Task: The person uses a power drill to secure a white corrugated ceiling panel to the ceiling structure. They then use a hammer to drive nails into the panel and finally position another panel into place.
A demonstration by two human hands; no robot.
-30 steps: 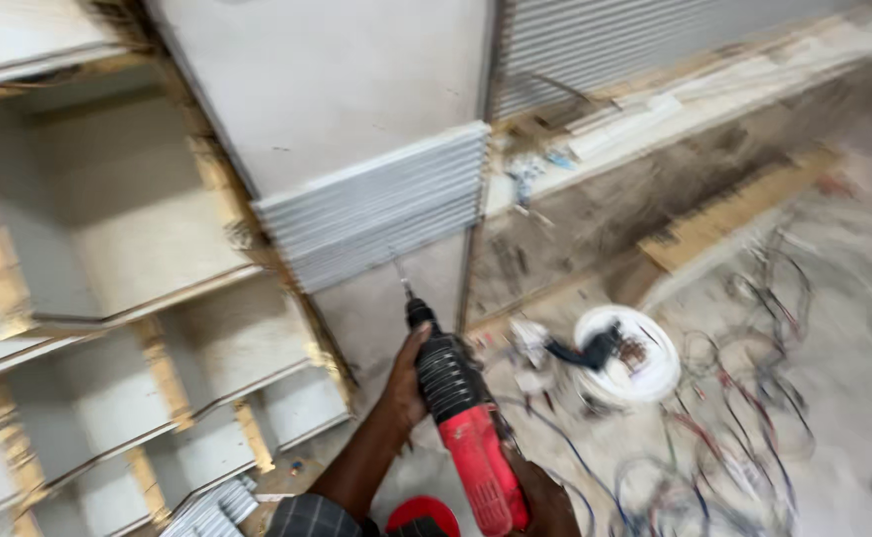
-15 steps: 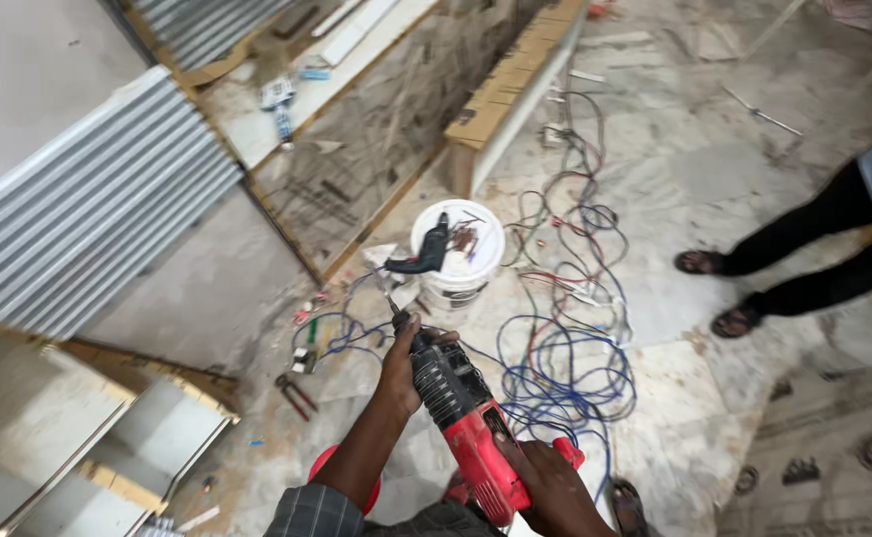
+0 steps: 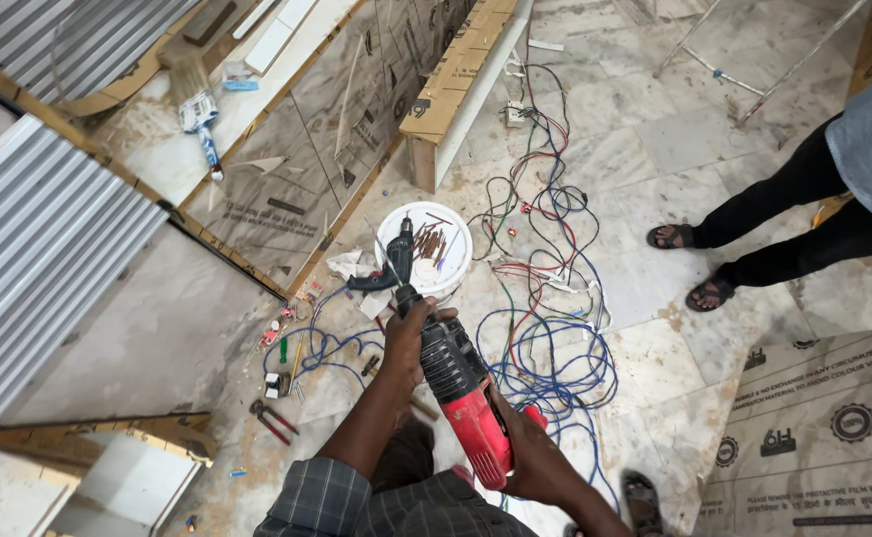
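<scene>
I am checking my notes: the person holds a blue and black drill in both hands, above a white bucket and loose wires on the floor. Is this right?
Not quite: the drill is red and black, not blue, as the head view shows. The left hand and right hand do hold it above the white bucket and loose wires.
</scene>
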